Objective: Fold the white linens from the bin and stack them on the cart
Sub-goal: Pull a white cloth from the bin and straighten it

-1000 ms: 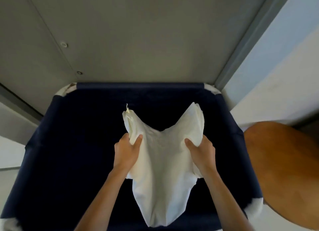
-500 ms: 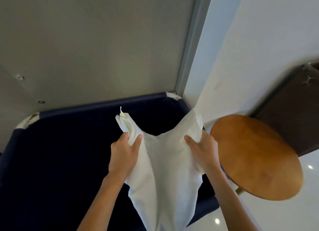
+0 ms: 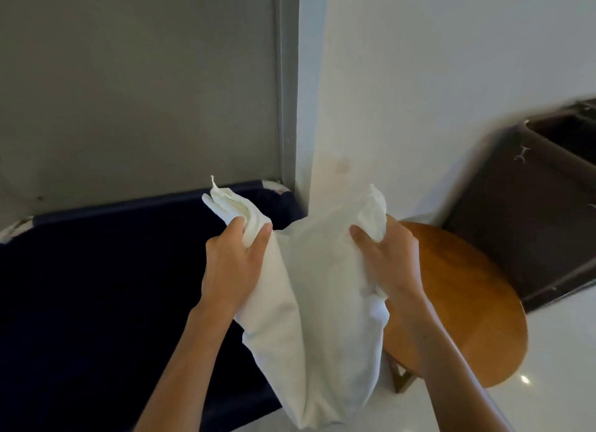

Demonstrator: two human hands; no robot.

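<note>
i see the white linen [image 3: 316, 302] held in the air between both hands, hanging over the right end of the navy bin [image 3: 129, 205]. left hand [image 3: 232, 264] grips the bunched upper left corner; right hand [image 3: 387, 264] grips the upper right corner. the bin stands against a grey wall panel [image 3: 138, 76]. a round wooden stool [image 3: 467, 302], partly behind linen and right forearm, stands on glossy white floor [image 3: 564, 351], near a dark cabinet [image 3: 532, 222].

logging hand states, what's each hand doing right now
Left hand: grips a bunched top corner of the white cloth linen.
Right hand: grips the other top corner.
</note>
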